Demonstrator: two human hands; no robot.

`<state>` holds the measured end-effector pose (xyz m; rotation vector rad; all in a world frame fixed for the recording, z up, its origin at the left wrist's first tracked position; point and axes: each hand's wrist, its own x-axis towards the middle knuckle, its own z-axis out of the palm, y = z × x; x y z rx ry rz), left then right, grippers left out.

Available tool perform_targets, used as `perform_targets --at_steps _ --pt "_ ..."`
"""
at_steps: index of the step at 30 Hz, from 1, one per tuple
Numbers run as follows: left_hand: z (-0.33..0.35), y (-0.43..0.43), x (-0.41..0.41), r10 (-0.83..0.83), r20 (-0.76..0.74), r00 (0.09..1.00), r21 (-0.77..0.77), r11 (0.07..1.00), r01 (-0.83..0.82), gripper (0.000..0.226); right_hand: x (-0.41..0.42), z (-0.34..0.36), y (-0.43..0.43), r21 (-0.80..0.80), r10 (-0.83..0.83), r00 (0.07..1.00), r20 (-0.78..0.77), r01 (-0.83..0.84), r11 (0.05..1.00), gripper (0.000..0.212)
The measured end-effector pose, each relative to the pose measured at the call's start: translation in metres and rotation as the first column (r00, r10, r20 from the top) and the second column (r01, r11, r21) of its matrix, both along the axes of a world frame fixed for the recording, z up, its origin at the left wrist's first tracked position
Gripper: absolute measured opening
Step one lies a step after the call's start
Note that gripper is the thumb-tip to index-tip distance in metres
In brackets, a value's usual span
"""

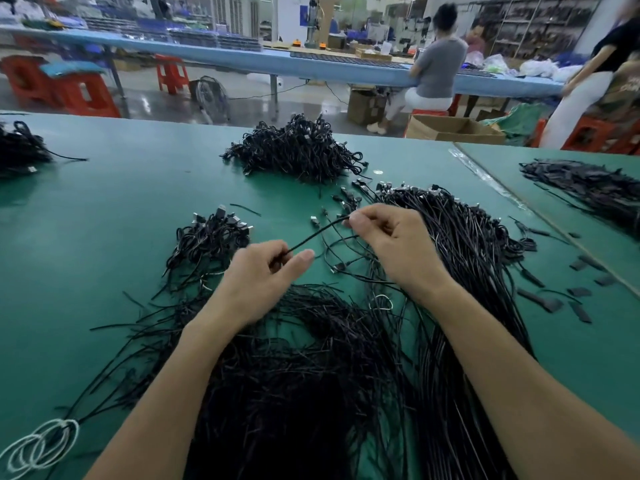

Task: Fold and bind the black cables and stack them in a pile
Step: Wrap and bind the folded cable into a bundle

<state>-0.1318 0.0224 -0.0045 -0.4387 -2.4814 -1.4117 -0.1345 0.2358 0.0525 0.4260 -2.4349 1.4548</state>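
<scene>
A thin black cable runs taut between both hands above the green table. My left hand pinches its lower end between thumb and fingers. My right hand pinches the upper end at its fingertips. Loose unbound black cables lie in a long sheaf under my right forearm. A mass of black twist ties spreads out below both wrists. A small pile of bound cables sits left of my left hand, and a bigger pile lies farther back.
More black cables lie at the far left edge and another heap on the adjoining table at right. Small black strips are scattered at right. A white cord loop lies at bottom left. People sit and stand beyond the table.
</scene>
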Motion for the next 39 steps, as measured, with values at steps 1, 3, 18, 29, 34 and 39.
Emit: perform_targets --at_steps 1,3,18,29,34,39 --pt "0.004 0.003 0.005 -0.071 0.062 0.996 0.035 0.997 0.069 0.060 0.002 0.003 0.000 -0.050 -0.008 0.999 -0.031 0.007 0.999 0.013" --pt "0.015 0.009 0.014 -0.228 0.156 0.961 0.124 0.970 0.210 0.066 0.004 0.008 -0.004 -0.121 -0.007 0.999 -0.054 0.000 0.993 0.012" --pt "0.021 0.021 0.016 -0.030 -0.019 0.999 0.540 0.841 0.036 0.030 0.050 -0.002 -0.026 0.393 0.199 0.961 0.193 -0.262 0.882 0.022" --pt "0.041 0.019 0.034 -0.556 0.418 0.718 0.549 0.784 0.288 0.058 0.035 0.018 -0.014 0.079 0.130 0.991 -0.031 -0.127 0.989 0.019" --pt "0.047 0.007 0.032 -0.745 0.303 0.594 0.836 0.507 0.210 0.046 0.037 -0.001 -0.024 -0.022 0.133 0.986 0.104 -0.131 0.991 0.026" --pt "0.047 0.004 0.024 -0.653 -0.033 0.757 0.996 -0.080 -0.026 0.050 0.046 -0.014 -0.030 0.248 0.122 0.947 0.296 -0.200 0.948 0.024"
